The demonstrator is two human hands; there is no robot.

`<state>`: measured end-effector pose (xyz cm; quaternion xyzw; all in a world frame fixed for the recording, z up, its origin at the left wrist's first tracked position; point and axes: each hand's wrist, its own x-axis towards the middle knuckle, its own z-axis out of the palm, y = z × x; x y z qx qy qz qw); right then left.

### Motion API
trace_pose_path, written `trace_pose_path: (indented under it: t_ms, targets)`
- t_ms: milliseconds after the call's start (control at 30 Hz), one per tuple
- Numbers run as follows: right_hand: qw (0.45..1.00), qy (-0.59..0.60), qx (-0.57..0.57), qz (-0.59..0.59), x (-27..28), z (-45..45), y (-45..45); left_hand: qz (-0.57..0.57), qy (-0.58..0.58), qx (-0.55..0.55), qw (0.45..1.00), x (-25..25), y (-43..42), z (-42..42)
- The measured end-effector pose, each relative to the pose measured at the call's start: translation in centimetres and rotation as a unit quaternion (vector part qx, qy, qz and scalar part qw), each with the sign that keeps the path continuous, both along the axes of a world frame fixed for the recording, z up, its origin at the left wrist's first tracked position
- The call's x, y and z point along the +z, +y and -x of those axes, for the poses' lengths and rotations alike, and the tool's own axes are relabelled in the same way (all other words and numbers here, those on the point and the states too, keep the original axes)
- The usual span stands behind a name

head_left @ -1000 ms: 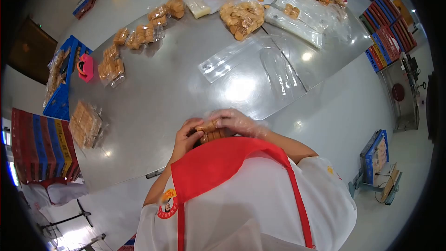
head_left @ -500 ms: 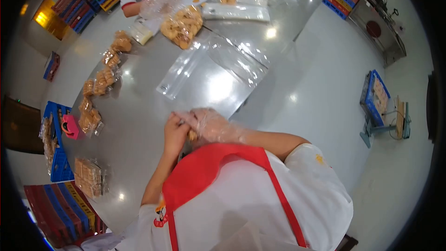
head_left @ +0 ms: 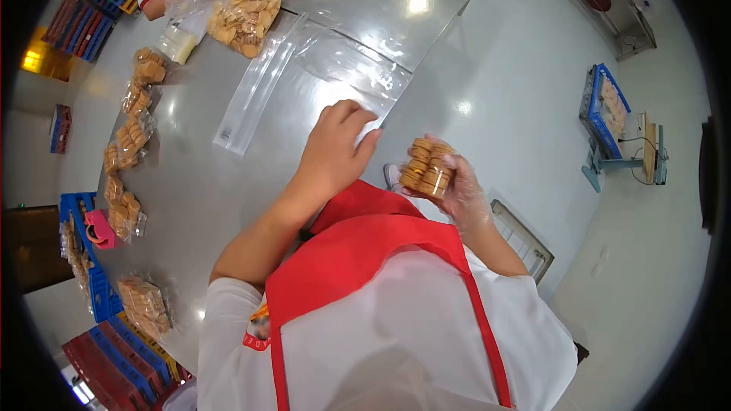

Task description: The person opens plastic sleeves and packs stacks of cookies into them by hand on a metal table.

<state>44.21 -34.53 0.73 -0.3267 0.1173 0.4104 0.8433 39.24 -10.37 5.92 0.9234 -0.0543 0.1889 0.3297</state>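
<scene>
My right hand [head_left: 466, 196], in a clear plastic glove, grips a pack of round biscuits [head_left: 426, 169] stacked in rows, off the table's edge in front of my apron. My bare left hand [head_left: 339, 144] is over the near edge of the table with its fingers loosely bent and its thumb apart; nothing shows in it. Just beyond it, a large clear plastic bag [head_left: 304, 80] lies flat on the metal table [head_left: 186, 205].
Several biscuit packs [head_left: 129, 137] line the table's left side, with another pack [head_left: 145, 304] lower down. A large bag of biscuits [head_left: 245, 17] lies near a co-worker's arm [head_left: 154, 6]. A pink tape dispenser [head_left: 99, 228] sits by a blue crate [head_left: 100, 289].
My hands were together in front of my apron and are now apart. The right has moved rightward with the biscuits, now plainly visible; the left has reached forward. The view has shifted.
</scene>
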Motion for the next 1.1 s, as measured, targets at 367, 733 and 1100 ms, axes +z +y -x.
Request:
trace_pose_path:
  t_ms: [367, 733, 1100]
  targets:
    - [0.996, 0.004, 0.021, -0.091, 0.1, -13.7, -2.9, -0.33, 0.085, -0.005, 0.94, -1.8, -4.5, -15.0]
    - [0.983, -0.094, 0.082, -0.138, -0.5, -22.5, 1.2, -0.371, 0.091, -0.001, 0.924, -0.1, -1.6, -16.3]
    - [0.944, -0.32, 0.013, -0.077, 5.0, -22.4, 5.8, -0.31, 0.205, 0.099, 0.923, 2.7, -0.8, -17.7]
